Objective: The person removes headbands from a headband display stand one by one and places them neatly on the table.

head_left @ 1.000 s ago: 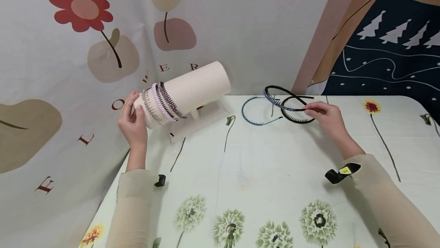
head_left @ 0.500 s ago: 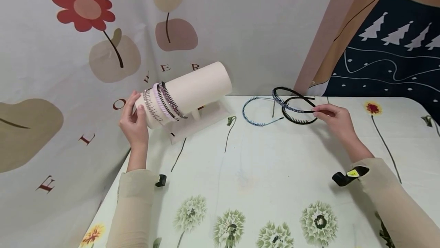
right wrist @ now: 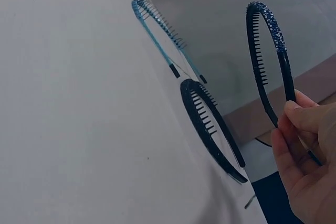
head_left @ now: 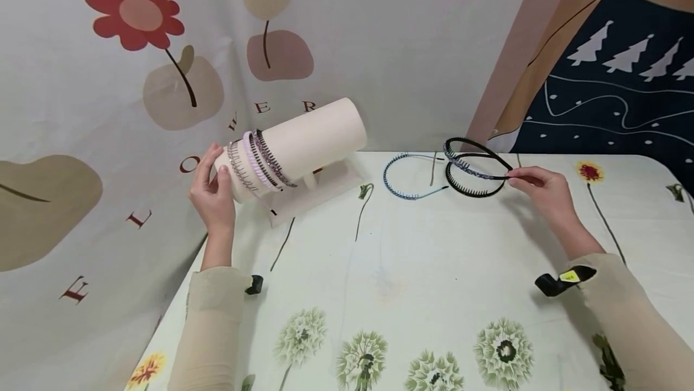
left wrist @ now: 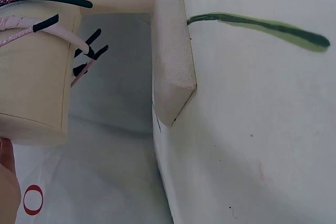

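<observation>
My left hand (head_left: pixel 214 201) grips the left end of a cream cylindrical headband stand (head_left: pixel 317 135), thumb on the near side. Three headbands circle the cylinder: a silvery toothed one (head_left: pixel 237 165), a lilac one (head_left: pixel 252 165) and a dark glittery one (head_left: pixel 269 159). To the right, my right hand (head_left: pixel 550 198) pinches the black tips of a headband with blue-silver glitter (right wrist: pixel 273 27), raised off the table. Lying below and behind it is a black toothed headband (right wrist: pixel 201 128). A blue toothed headband (head_left: pixel 386 179) lies left of that one.
The stand's flat base (head_left: pixel 293 207) rests on the flower-printed table cover (head_left: pixel 412 246). A printed cloth (head_left: pixel 401 47) hangs right behind the table. A dark cloth with white trees (head_left: pixel 623 96) hangs at the back right.
My right hand has moved to the right, carrying the blue-silver glitter headband away from the blue one and over the black one. My left hand keeps its grip on the stand.
</observation>
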`<state>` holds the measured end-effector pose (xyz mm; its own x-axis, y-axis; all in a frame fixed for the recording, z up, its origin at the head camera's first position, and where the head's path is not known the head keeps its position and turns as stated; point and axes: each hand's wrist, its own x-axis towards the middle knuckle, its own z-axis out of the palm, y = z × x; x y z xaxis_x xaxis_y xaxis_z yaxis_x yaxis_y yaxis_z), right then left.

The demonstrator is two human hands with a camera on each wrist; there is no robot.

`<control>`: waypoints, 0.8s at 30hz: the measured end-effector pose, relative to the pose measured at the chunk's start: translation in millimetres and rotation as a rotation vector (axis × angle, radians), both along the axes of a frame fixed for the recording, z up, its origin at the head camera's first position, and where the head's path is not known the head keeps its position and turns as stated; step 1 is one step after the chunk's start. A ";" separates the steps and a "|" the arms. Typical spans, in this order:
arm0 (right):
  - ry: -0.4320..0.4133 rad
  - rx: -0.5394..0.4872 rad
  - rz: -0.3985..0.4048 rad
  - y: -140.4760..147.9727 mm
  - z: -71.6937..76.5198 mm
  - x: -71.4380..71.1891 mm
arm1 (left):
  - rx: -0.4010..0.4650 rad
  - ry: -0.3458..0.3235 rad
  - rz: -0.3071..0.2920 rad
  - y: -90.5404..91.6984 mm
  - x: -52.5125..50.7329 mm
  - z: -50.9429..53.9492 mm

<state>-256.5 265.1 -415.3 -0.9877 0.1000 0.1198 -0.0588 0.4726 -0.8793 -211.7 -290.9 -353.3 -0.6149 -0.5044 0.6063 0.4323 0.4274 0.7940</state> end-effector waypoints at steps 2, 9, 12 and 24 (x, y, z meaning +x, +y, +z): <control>-0.001 0.007 -0.014 3.5 -1.0 1.2 | -0.003 0.000 -0.003 -0.2 0.2 -0.3; 0.007 -0.013 -0.040 16.4 -4.8 4.5 | -0.008 0.002 0.006 0.3 -0.6 -1.0; 0.003 -0.046 -0.052 22.4 -6.5 5.1 | -0.007 0.003 0.007 0.2 0.0 -0.6; -0.105 0.019 -0.119 43.7 -15.7 6.8 | -0.004 -0.009 0.008 -0.2 1.0 0.2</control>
<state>-249.7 308.8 -431.0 -0.9763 0.2154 0.0198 0.0900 0.4878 -0.8683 -210.7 -291.1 -353.1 -0.6163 -0.5067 0.6028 0.4217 0.4341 0.7961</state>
